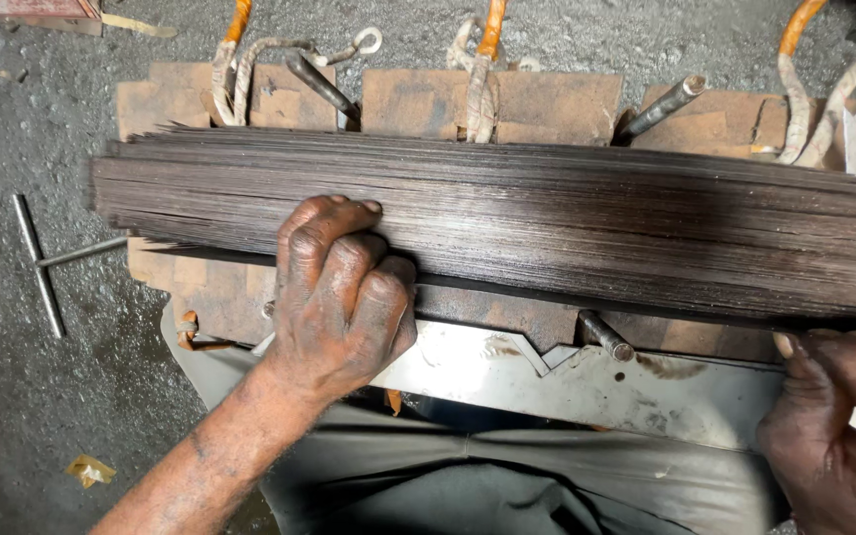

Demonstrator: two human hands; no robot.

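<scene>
Head view, looking down at a long stack of thin dark metal sheets lying edge-up across the frame, left to right. It sits over brown paper-wrapped coil blocks, three showing behind it, more brown below.

Left hand, grimy, curled over the near edge of the stack left of centre: fingers bent and pressed on the sheet edges, thumb side under the lower edge. Closed in a grip on the stack.

Right hand at bottom right corner, partly cut off by the frame. Fingertips touch the underside of the stack at its near right end; cannot tell how far it is closed or if it grips.

A light grey metal plate with a notched edge lies just under the stack, near the person. Bolts stick up through the blocks. Orange-sleeved leads with cloth tape run off the top.

A T-handle tool lies on the dark gritty floor at left, apart from the stack. Grey trousers at the bottom.
</scene>
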